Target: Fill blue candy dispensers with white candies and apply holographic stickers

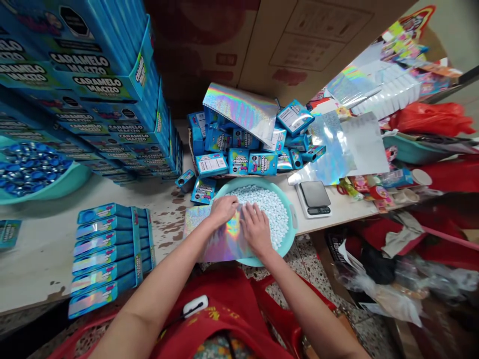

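A teal basin (292, 219) full of small white pellets (275, 209) sits at the table's front edge. Over its left part lies a shiny holographic sheet (220, 242). My left hand (223, 209) is closed at the sheet's upper edge, its fingers pinched together on it. Flat on the sheet's right end rests my right hand (257, 228), fingers stretched out, beside the pellets. Behind the basin is a pile of small blue candy boxes (238, 160), with another holographic sheet (243, 110) lying on top.
A scale (314, 198) stands right of the basin. Tall stacks of blue cartons (108, 85) rise at the left, behind a row of blue packs (108, 254). A second basin (71, 182) holds blue-wrapped pieces. Large cardboard boxes (292, 40) stand behind; more sheets (364, 142) lie right.
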The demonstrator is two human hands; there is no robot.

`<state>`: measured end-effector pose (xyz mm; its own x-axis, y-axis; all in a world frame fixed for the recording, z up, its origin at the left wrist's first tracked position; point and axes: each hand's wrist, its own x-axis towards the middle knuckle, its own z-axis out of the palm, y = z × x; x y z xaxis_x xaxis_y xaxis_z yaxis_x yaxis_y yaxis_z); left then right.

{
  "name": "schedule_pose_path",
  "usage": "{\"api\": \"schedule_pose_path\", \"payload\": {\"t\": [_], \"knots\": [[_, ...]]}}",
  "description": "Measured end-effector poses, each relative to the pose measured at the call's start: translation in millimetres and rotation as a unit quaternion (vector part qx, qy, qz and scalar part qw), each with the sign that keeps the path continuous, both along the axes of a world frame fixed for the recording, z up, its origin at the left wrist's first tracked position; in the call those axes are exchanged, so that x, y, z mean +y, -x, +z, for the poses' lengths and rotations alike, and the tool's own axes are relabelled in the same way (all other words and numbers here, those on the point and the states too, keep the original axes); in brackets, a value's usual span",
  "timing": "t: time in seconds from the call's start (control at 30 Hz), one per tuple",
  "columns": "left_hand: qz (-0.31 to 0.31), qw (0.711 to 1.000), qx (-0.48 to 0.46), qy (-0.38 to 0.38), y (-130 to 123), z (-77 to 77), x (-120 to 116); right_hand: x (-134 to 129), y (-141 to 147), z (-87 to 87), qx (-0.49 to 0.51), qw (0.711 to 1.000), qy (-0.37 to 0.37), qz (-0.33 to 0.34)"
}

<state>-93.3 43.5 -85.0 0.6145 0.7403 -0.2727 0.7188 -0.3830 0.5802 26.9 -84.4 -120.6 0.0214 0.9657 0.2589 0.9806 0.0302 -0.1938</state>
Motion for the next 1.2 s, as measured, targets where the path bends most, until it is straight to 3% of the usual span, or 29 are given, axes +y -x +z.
{"api": "schedule_pose_path", "payload": {"t": [0.2,0.43,0.5,0.6,0.67,0.73,0.8,0.87,0.97,1.07,1.2], "knots": [[-0.027,0.999,-0.018,0.011,2.8,1.1,3.2,-2.7,-0.6,4.8,0.066,0.995,-0.062,-0.038],[-0.032,0.999,-0.011,0.004,0.3,-4.3,4.5,11.4,-10.3,19.8,0.068,0.997,-0.042,-0.013],[-0.029,1.0,-0.008,-0.001,-1.7,-10.0,1.4,5.3,-14.7,35.1,0.074,0.997,-0.017,-0.009],[-0.018,1.0,-0.008,-0.01,-3.0,-10.8,-5.8,-4.3,-21.5,73.0,0.147,0.989,0.009,-0.031],[0.018,0.998,-0.067,-0.012,0.7,0.1,-11.0,-6.7,-22.3,102.9,0.23,0.971,0.013,-0.055],[0.04,0.976,-0.21,0.034,10.2,20.1,-16.5,-5.8,-17.8,129.9,0.304,0.95,0.015,-0.071],[0.014,0.928,-0.352,0.123,25.0,44.3,-23.8,-3.5,-8.2,149.7,0.357,0.931,0.022,-0.07],[-0.027,0.892,-0.404,0.202,43.2,66.4,-33.1,-0.9,5.2,160.6,0.399,0.915,0.033,-0.055],[0.015,0.887,-0.39,0.248,77.1,88.1,-44.6,8.5,33.2,160.8,0.444,0.895,0.032,-0.04],[0.117,0.915,-0.337,0.187,129.3,102.3,-47.9,31.3,80.9,149.1,0.469,0.882,0.011,-0.041],[0.242,0.945,-0.22,0.022,232.5,119.9,-44.4,72.1,182.9,128.8,0.479,0.878,0.016,0.016]]}}
